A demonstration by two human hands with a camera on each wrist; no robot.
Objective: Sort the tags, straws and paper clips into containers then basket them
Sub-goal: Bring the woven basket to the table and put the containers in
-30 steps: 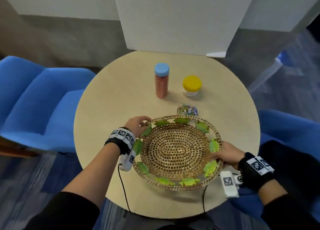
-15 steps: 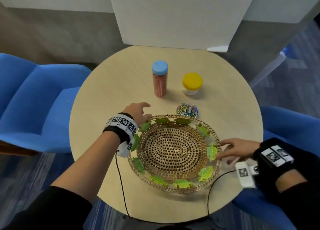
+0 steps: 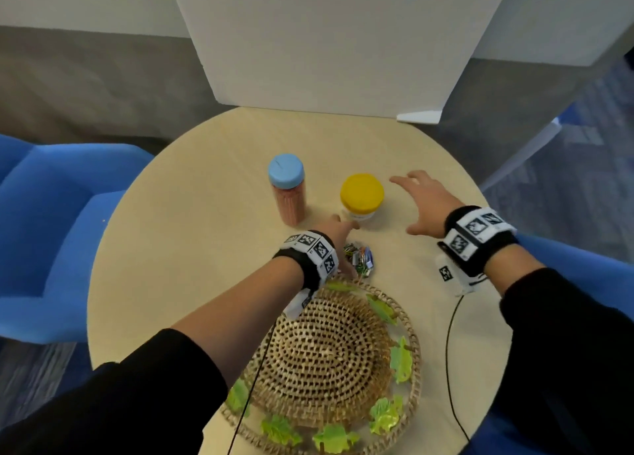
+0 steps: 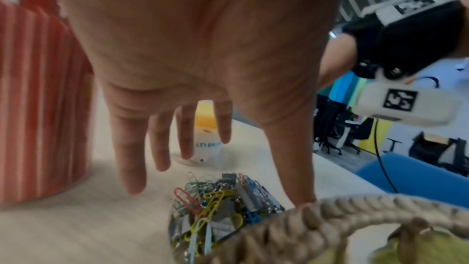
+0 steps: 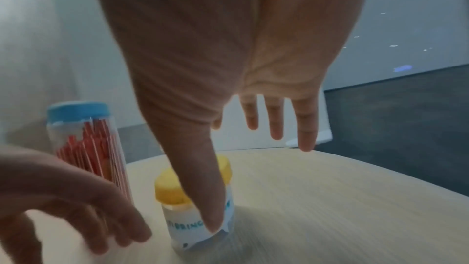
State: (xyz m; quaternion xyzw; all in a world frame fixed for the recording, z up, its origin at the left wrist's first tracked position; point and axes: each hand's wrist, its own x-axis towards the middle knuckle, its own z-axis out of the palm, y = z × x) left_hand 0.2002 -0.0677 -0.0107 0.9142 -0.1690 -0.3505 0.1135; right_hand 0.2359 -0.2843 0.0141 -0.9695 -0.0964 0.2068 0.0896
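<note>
A tall clear jar of red straws with a blue lid (image 3: 287, 187) (image 5: 87, 144) stands beside a short yellow-lidded jar (image 3: 361, 196) (image 5: 195, 198) holding white tags. A clear container of coloured paper clips (image 3: 358, 258) (image 4: 218, 206) sits just beyond the woven basket (image 3: 329, 362) with green leaves on its rim. My left hand (image 3: 338, 230) (image 4: 177, 148) hovers open over the paper clips, fingers spread downward. My right hand (image 3: 422, 201) (image 5: 253, 138) is open, spread in the air just right of the yellow-lidded jar, holding nothing.
The round wooden table (image 3: 192, 249) has blue chairs (image 3: 61, 231) on both sides. A white board (image 3: 326, 43) stands at the far edge. Cables (image 3: 449, 334) trail from both wrist cameras over the near edge.
Both hands let go of the basket rim and moved forward. The left now hangs over the paper clips, the right has reached up beside the yellow-lidded jar. The basket lies nearer to me.
</note>
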